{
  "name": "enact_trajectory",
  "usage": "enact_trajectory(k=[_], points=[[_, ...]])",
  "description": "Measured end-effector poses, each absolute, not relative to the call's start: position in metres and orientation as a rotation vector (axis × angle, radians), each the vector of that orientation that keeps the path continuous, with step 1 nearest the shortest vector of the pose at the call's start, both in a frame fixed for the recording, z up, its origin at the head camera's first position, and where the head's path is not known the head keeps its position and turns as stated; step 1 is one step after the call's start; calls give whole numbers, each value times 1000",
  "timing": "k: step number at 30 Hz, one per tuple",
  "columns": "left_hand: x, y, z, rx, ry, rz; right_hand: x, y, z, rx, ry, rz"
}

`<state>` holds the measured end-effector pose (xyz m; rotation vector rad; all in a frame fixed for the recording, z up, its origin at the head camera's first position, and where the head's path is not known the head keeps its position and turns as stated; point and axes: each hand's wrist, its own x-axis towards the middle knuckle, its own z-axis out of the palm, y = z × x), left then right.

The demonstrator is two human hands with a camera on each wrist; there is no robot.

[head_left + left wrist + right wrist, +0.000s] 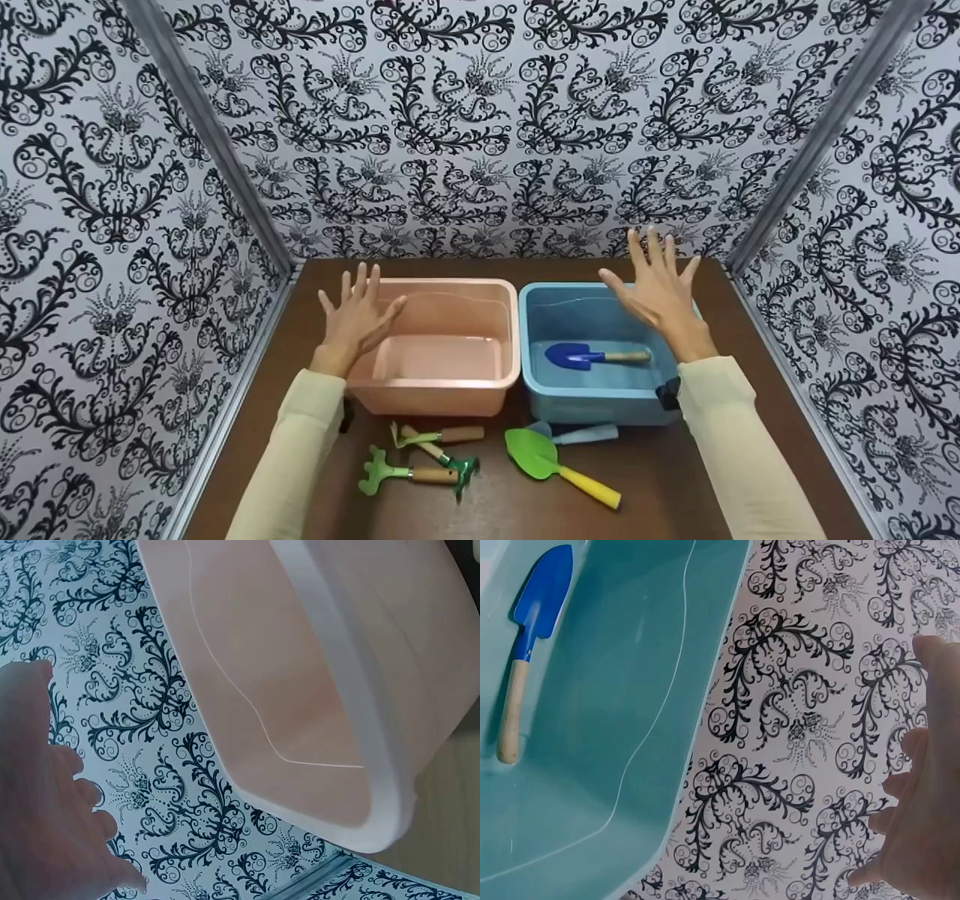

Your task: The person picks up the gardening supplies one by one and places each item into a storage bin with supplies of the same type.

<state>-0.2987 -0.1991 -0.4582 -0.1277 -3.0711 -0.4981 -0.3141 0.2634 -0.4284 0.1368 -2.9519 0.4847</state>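
My left hand (356,319) is held up with fingers spread over the left side of the peach basin (435,384), holding nothing. Over the right side of the blue basin (600,393), my right hand (664,296) is raised too, its fingers spread and free of any object. Inside the blue basin lies a trowel (574,356) with a blue blade and wooden handle, seen also in the right wrist view. The peach basin holds nothing. In the left wrist view its rim (360,675) slants beside the hand.
Before the peach basin lie a light-green hand rake (379,471), a dark-green rake (465,471) and a green tool with wooden handle (457,433). A green trowel with yellow handle (534,454) overlaps a grey-blue trowel (589,434). Patterned walls (450,150) enclose the brown table (495,517).
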Motion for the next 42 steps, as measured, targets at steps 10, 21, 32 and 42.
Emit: enact_trajectory(k=[10,21,32,42], points=[[-280,-219,-479,-67,-3070,-672,-303,248,-434,188,-2933,551],[-263,-239,-484,35,-3098,-796,-289,229,-443,262,-2923,718],[-251,-257,-496,32,-3017,-964,-272,200,-447,351,-2865,936],[-246,-267,-500,233,-2963,-1308,-254,171,-448,453,-2771,1124]])
